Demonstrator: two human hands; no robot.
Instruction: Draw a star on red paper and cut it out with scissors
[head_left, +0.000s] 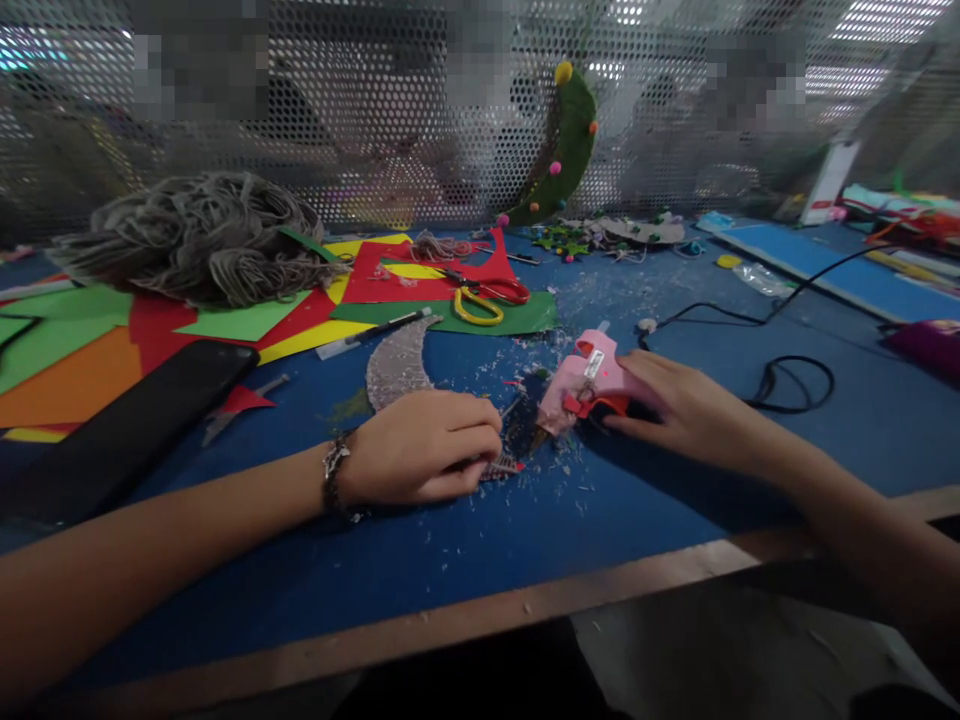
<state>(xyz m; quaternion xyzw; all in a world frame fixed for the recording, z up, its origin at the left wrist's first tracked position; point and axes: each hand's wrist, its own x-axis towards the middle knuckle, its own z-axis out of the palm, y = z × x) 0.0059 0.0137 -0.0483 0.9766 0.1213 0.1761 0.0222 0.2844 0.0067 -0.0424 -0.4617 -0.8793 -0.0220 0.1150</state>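
A: How are the hands placed?

B: The left hand [424,448] is curled almost to a fist on the grey crescent [396,368], hiding its middle. The fingertips are tucked under, so I can't tell whether they pinch it. The right hand [679,405] is half open, with thumb and fingers either side of the pink glue gun [581,385], loosely holding its handle, which is mostly covered.

A: What else is hard to see?

B: Where the black cable [772,315] meets the gun. A purple thing [926,345] is cut off at the right edge.

A: And around them?

B: Pale scraps litter the blue table [637,540] between the hands. Beyond lie scissors [480,305] on a green sheet [536,315], then grey yarn [225,240]. A mesh screen [390,130] closes off the back, a green crescent [577,125] upright before it.

A: Which way do they point?

B: The gun slants, nozzle down-left, toward the near edge. The grey crescent's long axis runs from a far horn near the scissors to a near one right of the left fingers.
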